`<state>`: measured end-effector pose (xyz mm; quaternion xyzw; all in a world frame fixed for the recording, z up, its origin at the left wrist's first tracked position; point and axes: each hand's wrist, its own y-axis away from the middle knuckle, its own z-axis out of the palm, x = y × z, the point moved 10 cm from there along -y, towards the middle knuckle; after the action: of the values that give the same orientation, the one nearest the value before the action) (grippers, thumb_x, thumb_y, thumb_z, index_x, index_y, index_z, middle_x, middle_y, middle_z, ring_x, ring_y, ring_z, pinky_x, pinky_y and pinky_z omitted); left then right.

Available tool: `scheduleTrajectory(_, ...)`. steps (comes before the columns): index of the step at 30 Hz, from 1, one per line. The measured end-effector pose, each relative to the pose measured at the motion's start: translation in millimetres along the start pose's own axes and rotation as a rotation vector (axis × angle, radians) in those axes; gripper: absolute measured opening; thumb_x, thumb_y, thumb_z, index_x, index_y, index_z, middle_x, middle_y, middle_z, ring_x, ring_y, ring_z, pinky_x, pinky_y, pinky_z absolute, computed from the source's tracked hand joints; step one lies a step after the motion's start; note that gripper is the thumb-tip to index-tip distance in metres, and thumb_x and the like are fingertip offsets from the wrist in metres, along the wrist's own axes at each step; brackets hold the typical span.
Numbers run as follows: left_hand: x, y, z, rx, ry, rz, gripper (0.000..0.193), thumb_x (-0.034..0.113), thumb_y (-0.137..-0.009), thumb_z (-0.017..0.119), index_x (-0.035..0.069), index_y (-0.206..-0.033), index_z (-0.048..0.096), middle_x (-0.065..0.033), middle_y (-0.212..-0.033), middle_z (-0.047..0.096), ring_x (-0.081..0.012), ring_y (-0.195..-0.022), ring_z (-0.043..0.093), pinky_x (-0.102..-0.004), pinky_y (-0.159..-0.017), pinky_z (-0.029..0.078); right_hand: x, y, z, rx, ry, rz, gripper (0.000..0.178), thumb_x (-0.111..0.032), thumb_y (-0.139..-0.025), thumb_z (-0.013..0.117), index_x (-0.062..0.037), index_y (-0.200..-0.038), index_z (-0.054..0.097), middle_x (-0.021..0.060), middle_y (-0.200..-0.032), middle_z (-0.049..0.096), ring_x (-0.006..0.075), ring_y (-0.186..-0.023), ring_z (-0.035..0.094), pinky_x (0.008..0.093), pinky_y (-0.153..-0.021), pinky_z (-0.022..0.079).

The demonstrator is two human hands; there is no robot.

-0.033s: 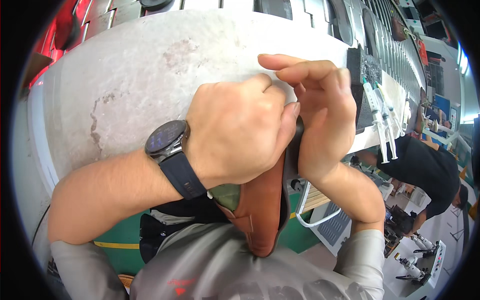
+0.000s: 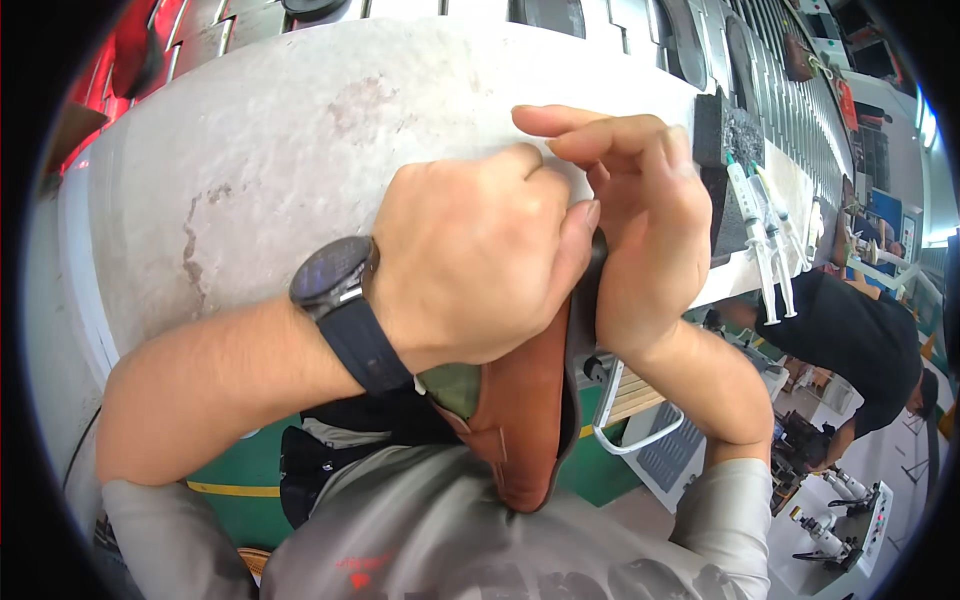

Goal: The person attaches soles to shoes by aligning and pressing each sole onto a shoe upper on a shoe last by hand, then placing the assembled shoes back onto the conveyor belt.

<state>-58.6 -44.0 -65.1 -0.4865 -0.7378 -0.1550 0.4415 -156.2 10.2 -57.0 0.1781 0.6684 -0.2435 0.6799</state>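
Note:
A brown leather shoe [image 2: 528, 410] with a dark sole [image 2: 574, 370] stands between my two hands, one end close to my shirt. Something green [image 2: 452, 388], perhaps a last, shows in its opening. My left hand [image 2: 475, 260] is closed over the shoe's far part, back of the hand up, its fingertips hidden. From the other side my right hand [image 2: 645, 225] rests its palm against the sole edge. Its fingers curl round beyond my left knuckles. The shoe's far end is hidden beneath both hands.
A worn pale tabletop [image 2: 270, 170] lies beyond my hands. At its right are a black foam block [image 2: 730, 150] and several syringes [image 2: 762, 245]. Behind runs a metal slat conveyor [image 2: 400, 10] with dark soles. A person in black [image 2: 845, 335] bends over at the right.
My hands keep their hold on the shoe with hardly any shift. The lit display of the watch on my left wrist has dimmed.

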Motion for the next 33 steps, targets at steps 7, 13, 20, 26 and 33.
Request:
scheduleTrajectory(7, -21, -29, -28, -0.018, -0.207, -0.033, 0.025, 0.02, -0.108, 0.056, 0.002, -0.104, 0.072, -0.0178, -0.092, 0.071, -0.045, -0.086, 0.067, -0.0515, -0.077, 0.052, 23, -69, 17, -0.119, 0.194, 0.033, 0.05, -0.034, -0.114, 0.049, 0.008, -0.105, 0.074, 0.0199, -0.107, 0.08, 0.0234, -0.102, 0.075, 0.0358, -0.099, 0.055)
scheduleTrajectory(13, -11, 0, -42, 0.223, -0.246, 0.048, 0.038, 0.035, -0.107, 0.06, 0.001, -0.113, 0.075, -0.0182, -0.107, 0.074, -0.0405, -0.105, 0.066, -0.05, -0.093, 0.049, 25, -58, 12, -0.059, 0.049, 0.006, 0.051, -0.04, -0.11, 0.061, 0.0059, -0.098, 0.079, 0.0111, -0.089, 0.079, 0.014, -0.083, 0.069, 0.0313, -0.08, 0.055)
scheduleTrajectory(20, -17, 6, -39, 0.182, -0.121, 0.006, 0.037, 0.029, -0.108, 0.06, -0.002, -0.123, 0.073, -0.021, -0.112, 0.074, -0.0378, -0.104, 0.066, -0.0441, -0.097, 0.05, 8, 40, -39, -0.079, 0.205, 0.174, 0.044, -0.022, -0.105, 0.071, 0.0072, -0.137, 0.066, 0.0195, -0.13, 0.074, 0.0224, -0.121, 0.07, 0.0355, -0.106, 0.054)
scheduleTrajectory(26, -14, 8, -43, 0.19, -0.124, 0.016, 0.037, 0.028, -0.108, 0.06, -0.003, -0.125, 0.072, -0.0195, -0.109, 0.073, -0.0349, -0.102, 0.066, -0.0421, -0.096, 0.05, -73, 136, -15, -0.399, 0.774, -0.031, 0.086, -0.033, -0.099, 0.076, 0.0158, -0.159, 0.039, 0.0349, -0.161, 0.049, 0.0441, -0.15, 0.053, 0.0484, -0.123, 0.041)
scheduleTrajectory(33, -17, 9, -51, 0.297, -0.071, 0.04, 0.037, 0.034, -0.103, 0.067, 0.0, -0.114, 0.076, -0.0155, -0.1, 0.075, -0.0354, -0.092, 0.066, -0.0454, -0.087, 0.048, -69, 145, 8, -0.35, 0.888, -0.239, 0.09, -0.004, -0.08, 0.087, 0.0226, -0.153, 0.041, 0.0498, -0.148, 0.049, 0.0582, -0.138, 0.058, 0.0533, -0.116, 0.049)
